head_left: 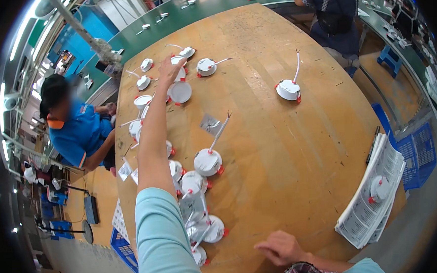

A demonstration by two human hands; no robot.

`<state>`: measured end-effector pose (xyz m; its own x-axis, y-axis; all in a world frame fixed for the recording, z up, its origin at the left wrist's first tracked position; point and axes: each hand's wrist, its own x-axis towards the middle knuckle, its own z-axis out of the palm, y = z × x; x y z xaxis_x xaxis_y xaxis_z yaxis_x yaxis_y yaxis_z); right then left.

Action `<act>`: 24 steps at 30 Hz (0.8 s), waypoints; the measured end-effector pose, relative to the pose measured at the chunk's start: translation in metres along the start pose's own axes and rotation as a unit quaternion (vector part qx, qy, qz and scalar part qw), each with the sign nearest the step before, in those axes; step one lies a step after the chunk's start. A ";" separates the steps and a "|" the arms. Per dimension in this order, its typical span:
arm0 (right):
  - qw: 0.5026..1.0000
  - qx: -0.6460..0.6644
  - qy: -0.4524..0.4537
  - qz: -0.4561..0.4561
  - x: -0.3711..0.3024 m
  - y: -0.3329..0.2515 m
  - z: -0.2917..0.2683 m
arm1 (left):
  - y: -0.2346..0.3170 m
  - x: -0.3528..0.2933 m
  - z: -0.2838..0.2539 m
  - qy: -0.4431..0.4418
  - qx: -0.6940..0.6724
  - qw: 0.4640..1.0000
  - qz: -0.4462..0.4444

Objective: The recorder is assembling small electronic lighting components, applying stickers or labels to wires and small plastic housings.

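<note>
My left arm, in a light-blue sleeve, stretches far across the wooden table. At its end my left hand has thumb and fingers around the edge of a round white downlight; the grip is partly hidden. Close by lie a face-up downlight and one with a wire. Several more downlights with red clips are crowded along my forearm, among them one with an upright wire. My right hand rests near the table's front edge, loosely curled, thumb apart, with nothing in it.
A lone downlight stands to the right. Printed papers bear another downlight and a black pen. Blue crates flank the table. A person in blue sits left; another is at the far right.
</note>
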<state>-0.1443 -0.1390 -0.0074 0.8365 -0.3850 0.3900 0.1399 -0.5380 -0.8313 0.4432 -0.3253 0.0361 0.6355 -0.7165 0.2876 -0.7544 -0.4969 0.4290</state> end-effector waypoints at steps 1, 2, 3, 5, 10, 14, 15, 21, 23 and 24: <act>1.000 0.000 0.004 0.005 0.002 0.000 -0.003 | -0.004 0.007 0.011 0.022 -0.005 1.000 0.001; 1.000 0.009 -0.010 0.022 0.005 -0.001 -0.005 | -0.009 0.014 0.019 0.017 -0.006 1.000 0.003; 0.999 0.017 -0.023 0.040 0.005 0.000 -0.007 | -0.010 0.018 0.029 0.017 -0.038 0.999 0.005; 0.996 0.027 -0.036 0.073 -0.004 0.002 -0.005 | -0.009 0.027 0.041 -0.010 -0.043 0.999 0.016; 0.999 0.008 -0.035 0.036 0.006 0.003 -0.003 | 0.017 0.014 0.063 -0.055 -0.106 0.989 0.092; 0.998 -0.024 -0.061 0.018 -0.003 -0.003 0.001 | 0.066 -0.025 0.080 -0.039 -0.105 0.974 0.194; 0.997 -0.034 -0.063 0.017 -0.005 -0.003 0.004 | 0.083 -0.038 0.082 -0.072 -0.125 0.972 0.184; 0.996 -0.050 -0.069 0.018 -0.013 0.001 0.005 | 0.205 -0.152 0.048 -0.245 -0.287 0.915 0.142; 0.996 -0.050 -0.075 0.022 -0.012 0.000 0.001 | 0.208 -0.134 0.035 -0.211 -0.242 0.929 0.184; 0.995 -0.053 -0.081 0.023 -0.012 -0.001 0.000 | 0.203 -0.115 0.030 -0.171 -0.198 0.938 0.227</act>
<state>-0.1542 -0.1338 -0.0113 0.9167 -0.2887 0.2763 0.0502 -0.6027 -0.7964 0.2120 -0.3582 0.0649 0.1224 -0.9592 0.2548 -0.7712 0.0697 0.6328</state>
